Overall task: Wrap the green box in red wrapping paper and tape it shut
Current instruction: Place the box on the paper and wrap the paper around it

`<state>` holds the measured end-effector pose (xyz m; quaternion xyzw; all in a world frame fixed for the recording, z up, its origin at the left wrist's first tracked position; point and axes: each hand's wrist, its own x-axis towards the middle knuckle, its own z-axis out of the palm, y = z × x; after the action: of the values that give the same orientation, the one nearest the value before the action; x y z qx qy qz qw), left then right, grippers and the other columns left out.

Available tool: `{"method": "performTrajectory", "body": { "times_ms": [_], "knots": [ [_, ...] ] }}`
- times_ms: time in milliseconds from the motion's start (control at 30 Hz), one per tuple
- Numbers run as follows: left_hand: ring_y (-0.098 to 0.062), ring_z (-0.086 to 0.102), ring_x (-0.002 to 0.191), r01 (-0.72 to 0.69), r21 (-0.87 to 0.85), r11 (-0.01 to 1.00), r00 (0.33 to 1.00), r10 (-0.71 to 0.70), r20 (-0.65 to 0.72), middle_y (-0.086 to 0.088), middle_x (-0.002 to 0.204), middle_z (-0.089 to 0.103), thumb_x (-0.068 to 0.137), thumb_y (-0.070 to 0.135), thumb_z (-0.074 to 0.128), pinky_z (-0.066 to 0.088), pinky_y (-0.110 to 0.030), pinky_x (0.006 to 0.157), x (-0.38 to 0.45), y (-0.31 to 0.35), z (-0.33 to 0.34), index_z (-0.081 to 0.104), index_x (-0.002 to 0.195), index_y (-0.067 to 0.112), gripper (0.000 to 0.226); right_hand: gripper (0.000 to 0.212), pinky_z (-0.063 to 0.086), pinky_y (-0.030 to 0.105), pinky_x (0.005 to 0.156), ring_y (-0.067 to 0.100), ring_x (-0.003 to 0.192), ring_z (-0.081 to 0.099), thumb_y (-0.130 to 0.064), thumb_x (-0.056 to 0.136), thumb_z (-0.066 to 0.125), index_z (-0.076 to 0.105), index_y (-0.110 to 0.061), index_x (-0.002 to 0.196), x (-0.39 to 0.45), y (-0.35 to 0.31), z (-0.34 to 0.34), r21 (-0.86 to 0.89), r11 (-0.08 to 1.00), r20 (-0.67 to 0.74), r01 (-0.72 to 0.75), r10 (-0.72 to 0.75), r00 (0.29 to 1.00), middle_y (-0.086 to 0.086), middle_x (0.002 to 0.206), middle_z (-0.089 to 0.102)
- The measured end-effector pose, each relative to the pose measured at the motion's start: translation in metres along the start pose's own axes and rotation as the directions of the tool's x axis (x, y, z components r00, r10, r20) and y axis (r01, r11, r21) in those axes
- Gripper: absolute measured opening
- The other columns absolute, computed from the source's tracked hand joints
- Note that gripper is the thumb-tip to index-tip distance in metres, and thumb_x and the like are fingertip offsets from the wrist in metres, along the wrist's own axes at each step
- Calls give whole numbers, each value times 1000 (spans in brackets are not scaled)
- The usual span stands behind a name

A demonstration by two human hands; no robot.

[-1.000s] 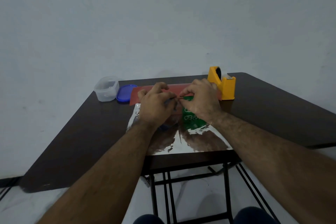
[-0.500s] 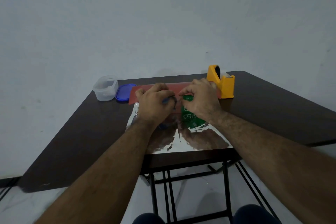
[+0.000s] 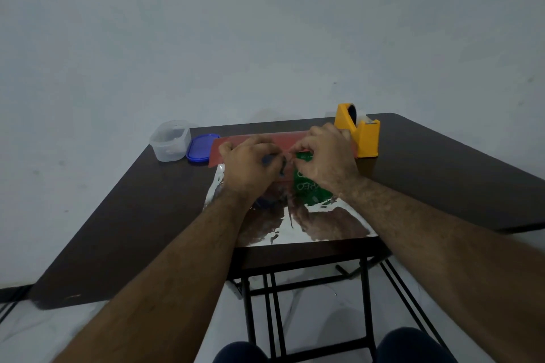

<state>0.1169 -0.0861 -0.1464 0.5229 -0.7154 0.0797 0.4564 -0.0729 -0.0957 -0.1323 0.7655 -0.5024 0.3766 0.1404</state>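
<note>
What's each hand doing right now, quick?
Left hand: fingers curled over the box, pinching something small; what, I can't tell.
Right hand: pinching the same spot above the box.

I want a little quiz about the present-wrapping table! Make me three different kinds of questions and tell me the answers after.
1. True or false: the yellow tape dispenser stands on the table beyond the right hand.
2. Which lies right beside the clear tub? A) the blue lid B) a pair of scissors C) a cup
3. Fill in: the green box rests on the shiny ___ side of the wrapping paper.

Key: 1 true. 2 A. 3 silver. Both hands, the left hand too, pinch the paper's red edge over the box.
</note>
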Motion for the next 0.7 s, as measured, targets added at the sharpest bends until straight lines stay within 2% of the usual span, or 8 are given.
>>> {"method": "performTrajectory", "body": {
  "times_ms": [100,200,367,467,533,633,700],
  "knots": [
    [-6,58,109,7,-11,1000,1000,-7,-12,13,121,72,89,37,77,21,-39,101,0,1,0,82,99,27,15,22,29,38,82,19,95,54,-44,78,87,83,-34,97,1,0,0,-4,1000,3,-2,2,1000,-15,81,55],
    [-11,61,112,-49,23,999,999,50,-8,12,122,73,89,39,79,21,-41,96,-2,2,2,83,103,30,16,21,30,39,84,20,96,56,-44,78,86,83,-35,96,0,-2,0,-6,1000,0,-10,10,1000,-15,81,54],
    [-9,62,110,6,15,1000,1000,-6,-1,14,115,73,90,35,77,19,-36,98,0,4,0,80,98,29,11,24,35,42,89,16,98,56,-54,76,86,82,-38,93,-5,5,0,-3,994,-44,-111,111,993,-17,83,59],
    [-12,61,115,-5,10,1000,1000,5,13,12,123,72,90,34,75,21,-39,100,-1,4,-1,79,111,29,22,24,32,41,89,18,98,56,-52,77,86,82,-37,95,-6,7,-4,-37,998,-22,-43,43,999,-18,82,49],
    [-13,59,121,-23,26,999,999,22,47,10,130,70,92,34,73,21,-42,101,-2,5,-1,79,117,30,26,28,33,42,90,20,100,56,-53,78,84,82,-35,99,-4,6,-8,-92,996,4,15,-15,1000,-17,84,50],
    [-14,59,122,-23,49,999,997,19,76,9,131,69,94,35,71,24,-47,106,-2,7,-2,80,115,29,24,29,33,43,91,20,101,56,-53,79,83,82,-34,100,-2,6,-12,-115,992,20,44,-42,999,-13,88,59],
    [-14,60,120,-27,57,998,996,22,82,8,128,70,93,41,67,24,-45,105,-2,10,-4,79,113,26,28,26,33,42,91,20,99,56,-54,78,83,82,-33,93,-2,11,-15,-110,993,-7,43,-44,999,-13,86,58]
  ]
}}
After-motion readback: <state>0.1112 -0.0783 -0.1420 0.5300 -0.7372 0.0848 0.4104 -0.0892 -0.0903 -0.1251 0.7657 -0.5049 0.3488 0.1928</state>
